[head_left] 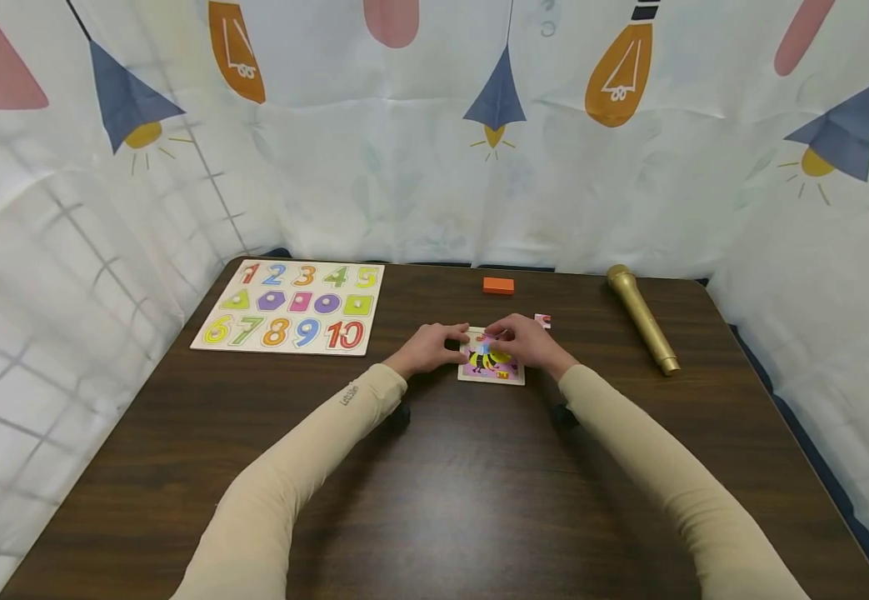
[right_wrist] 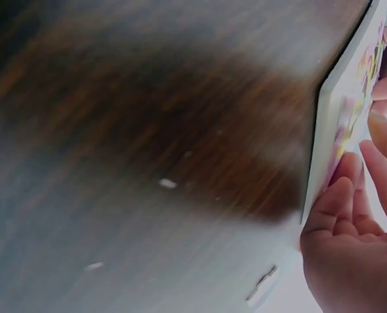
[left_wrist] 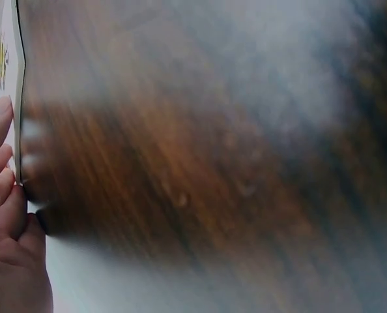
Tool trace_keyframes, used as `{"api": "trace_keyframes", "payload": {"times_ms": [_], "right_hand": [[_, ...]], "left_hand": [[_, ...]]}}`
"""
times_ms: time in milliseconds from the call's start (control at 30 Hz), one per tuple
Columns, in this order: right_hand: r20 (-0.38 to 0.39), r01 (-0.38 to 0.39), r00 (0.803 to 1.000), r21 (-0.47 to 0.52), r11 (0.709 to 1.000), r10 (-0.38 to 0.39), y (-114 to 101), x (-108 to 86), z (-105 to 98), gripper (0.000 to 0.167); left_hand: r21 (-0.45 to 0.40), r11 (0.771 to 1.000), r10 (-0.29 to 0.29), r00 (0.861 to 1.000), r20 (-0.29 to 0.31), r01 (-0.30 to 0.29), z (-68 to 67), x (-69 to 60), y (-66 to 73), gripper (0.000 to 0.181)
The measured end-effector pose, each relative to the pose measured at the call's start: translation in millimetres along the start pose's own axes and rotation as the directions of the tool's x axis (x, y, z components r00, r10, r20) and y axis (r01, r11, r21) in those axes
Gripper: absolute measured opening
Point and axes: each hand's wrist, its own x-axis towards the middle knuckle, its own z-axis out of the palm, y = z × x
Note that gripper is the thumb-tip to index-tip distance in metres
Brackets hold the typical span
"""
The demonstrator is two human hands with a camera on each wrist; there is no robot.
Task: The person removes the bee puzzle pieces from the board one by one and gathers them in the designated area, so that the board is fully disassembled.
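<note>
A small jigsaw puzzle board [head_left: 491, 377] with a bee picture and a pale frame lies near the middle of the table. My left hand [head_left: 428, 348] holds the board's left edge, thumb towards the front and fingers farther back. Over the picture's upper part, my right hand [head_left: 530, 342] has thumb and index finger close together on a puzzle piece, mostly hidden by the fingers. The right wrist view shows the board [right_wrist: 320, 143] edge-on, with the right hand [right_wrist: 350, 241] along its side. A loose puzzle piece [head_left: 543, 320] lies just behind the right hand.
A number and shape board [head_left: 292, 342] lies at the back left. An orange block [head_left: 498, 286] rests behind the puzzle. The gold microphone-shaped object [head_left: 642, 319] lies at the right. A printed curtain [head_left: 419, 183] hangs behind the dark table [head_left: 441, 500].
</note>
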Motion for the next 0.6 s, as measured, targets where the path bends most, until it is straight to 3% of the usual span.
{"api": "trace_keyframes", "payload": {"times_ms": [233, 433, 600], "right_hand": [[-0.002, -0.030, 1.000, 0.022, 0.999, 0.030, -2.6, 4.1, 2.3, 0.029], [-0.007, 0.012, 1.000, -0.008, 1.000, -0.012, -5.9, 4.9, 4.7, 0.025], [0.002, 0.002, 1.000, -0.009, 1.000, -0.002, -8.7, 4.6, 5.5, 0.025]], "left_hand": [[-0.004, 1.000, 0.005, 1.000, 0.014, -0.005, -2.7, -0.1, 0.8, 0.045], [0.005, 1.000, 0.014, 1.000, 0.012, -0.014, -2.5, 0.4, 0.1, 0.044], [0.014, 1.000, 0.016, 1.000, 0.004, -0.016, -1.8, 0.8, -1.1, 0.044]]}}
